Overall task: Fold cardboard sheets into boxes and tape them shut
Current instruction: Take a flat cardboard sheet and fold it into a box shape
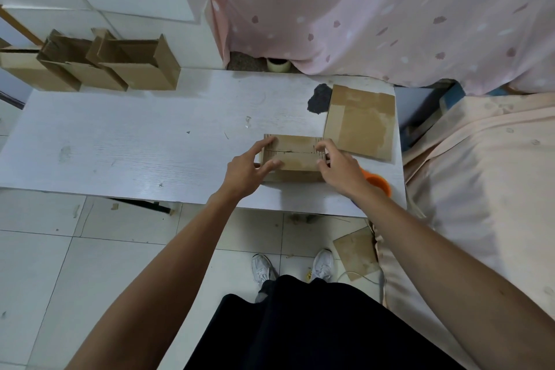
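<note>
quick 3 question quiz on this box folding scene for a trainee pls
1. True or false: the left hand and right hand both touch the box on the table.
2. The flat cardboard sheet on the table lies: A) left of the box B) right of the box C) inside the box.
3. Fill in: the object partly hidden under the right wrist is coloured ____.
Key: 1 true; 2 B; 3 orange.

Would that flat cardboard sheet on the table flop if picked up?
The cardboard sheet lies flat with straight edges, so it is probably stiff and light. On the smooth white table it would likely slide, not roll.
</note>
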